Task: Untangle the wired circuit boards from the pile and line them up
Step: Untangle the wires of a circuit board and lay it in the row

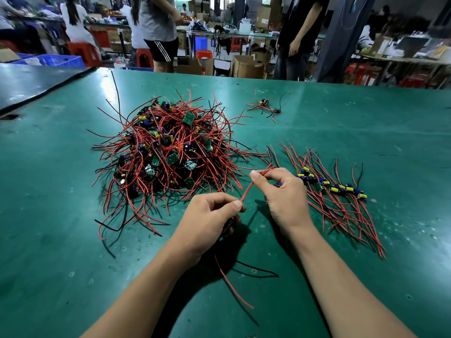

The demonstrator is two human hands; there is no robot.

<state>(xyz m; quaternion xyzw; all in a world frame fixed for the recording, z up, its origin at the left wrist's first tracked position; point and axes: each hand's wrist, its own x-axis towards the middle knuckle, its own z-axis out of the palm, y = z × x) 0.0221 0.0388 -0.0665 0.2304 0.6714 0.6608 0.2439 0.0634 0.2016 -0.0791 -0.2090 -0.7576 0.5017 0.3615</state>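
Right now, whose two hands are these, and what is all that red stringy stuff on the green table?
There is no machine here. These are a person's own two hands. The one picture comes from a camera worn on that person's head, looking forward and down.

The stringy stuff is thin wire. The big tangled pile of red and black wires has small green circuit boards mixed in. It lies on the smooth green table. To the right, a neat row of wired boards with blue and yellow parts is lined up. A small loose clump of wires sits farther back.

The left hand and the right hand both pinch one thin red wire, stretched between them. Something dark sits in the left palm, mostly hidden.
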